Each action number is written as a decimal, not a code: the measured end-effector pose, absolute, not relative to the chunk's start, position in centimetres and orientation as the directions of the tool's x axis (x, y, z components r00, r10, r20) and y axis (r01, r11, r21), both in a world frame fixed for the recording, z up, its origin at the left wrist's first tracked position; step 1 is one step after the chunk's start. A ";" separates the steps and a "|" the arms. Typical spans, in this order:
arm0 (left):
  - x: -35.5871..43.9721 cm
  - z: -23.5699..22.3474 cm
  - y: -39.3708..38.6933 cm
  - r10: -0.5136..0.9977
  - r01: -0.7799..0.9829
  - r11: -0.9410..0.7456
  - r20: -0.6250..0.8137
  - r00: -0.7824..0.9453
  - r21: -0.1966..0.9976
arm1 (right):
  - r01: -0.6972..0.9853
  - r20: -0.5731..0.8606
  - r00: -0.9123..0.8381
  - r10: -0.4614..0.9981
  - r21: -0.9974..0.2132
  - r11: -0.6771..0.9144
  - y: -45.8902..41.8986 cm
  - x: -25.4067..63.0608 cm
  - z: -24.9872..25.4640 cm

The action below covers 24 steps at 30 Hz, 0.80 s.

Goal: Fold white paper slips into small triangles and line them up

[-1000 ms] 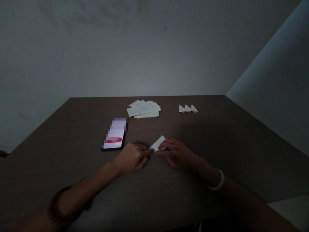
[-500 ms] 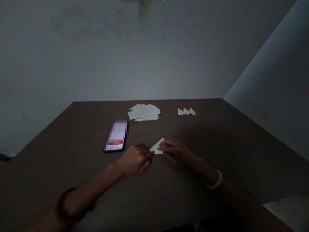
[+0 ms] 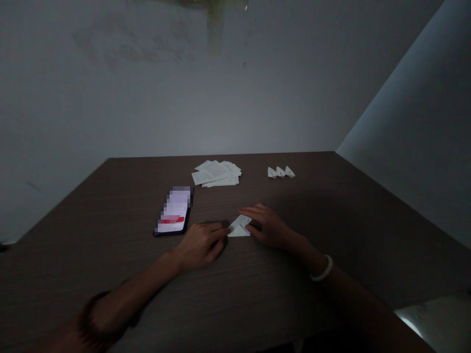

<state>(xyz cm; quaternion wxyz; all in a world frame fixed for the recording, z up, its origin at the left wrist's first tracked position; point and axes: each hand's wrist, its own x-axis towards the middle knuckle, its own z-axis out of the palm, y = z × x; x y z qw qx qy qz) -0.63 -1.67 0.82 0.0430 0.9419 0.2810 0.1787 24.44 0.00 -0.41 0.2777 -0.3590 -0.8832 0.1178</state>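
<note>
A small folded piece of white paper [image 3: 239, 230] lies on the table between my hands, with a flap seam showing on its right half. My left hand [image 3: 201, 242] has its fingers curled, and its fingertips press down the paper's left corner. At the right end of the paper, my right hand [image 3: 270, 226] has its thumb at the lower edge and its fingers over the top corner, holding that end. The far right tip is hidden by the fingers.
A phone [image 3: 173, 211] with a lit, blurred screen lies left of the paper. Farther back is a loose pile of printed paper slips [image 3: 217, 172]. Three small folded paper pieces [image 3: 281, 172] stand in a row at the back right. Walls border the brown table [image 3: 235, 294].
My right hand's fingers have lifted off the paper's middle and moved to its upper right corner, exposing the flap seam. My left hand still presses the left corner. The view has shifted slightly.
</note>
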 end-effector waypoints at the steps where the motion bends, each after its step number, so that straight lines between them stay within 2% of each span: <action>1: -0.7 0.8 -1.7 0.546 0.516 -0.837 0.324 0.773 0.179 | 0.565 0.407 -0.587 0.700 -0.414 0.714 0.0 24.4 -0.3; 9: -1.0 0.6 -1.9 0.544 0.521 -0.835 0.403 0.736 0.177 | 0.600 0.444 -0.462 0.768 -0.481 0.639 0.3 24.7 -0.3; 15: -0.9 0.4 -1.8 0.524 0.513 -0.842 0.477 0.705 0.167 | 0.436 0.350 -0.271 0.897 -0.786 0.439 0.2 24.3 -0.3; 18: -0.2 0.6 -1.7 0.507 0.507 -0.849 0.494 0.707 0.146 | 0.344 0.272 -0.214 0.938 -0.878 0.333 0.1 23.9 -0.4; 24: 1.6 0.7 -1.7 0.534 0.537 -0.830 0.493 0.687 0.150 | 0.305 0.273 -0.232 0.934 -0.891 0.336 -0.1 23.5 -1.0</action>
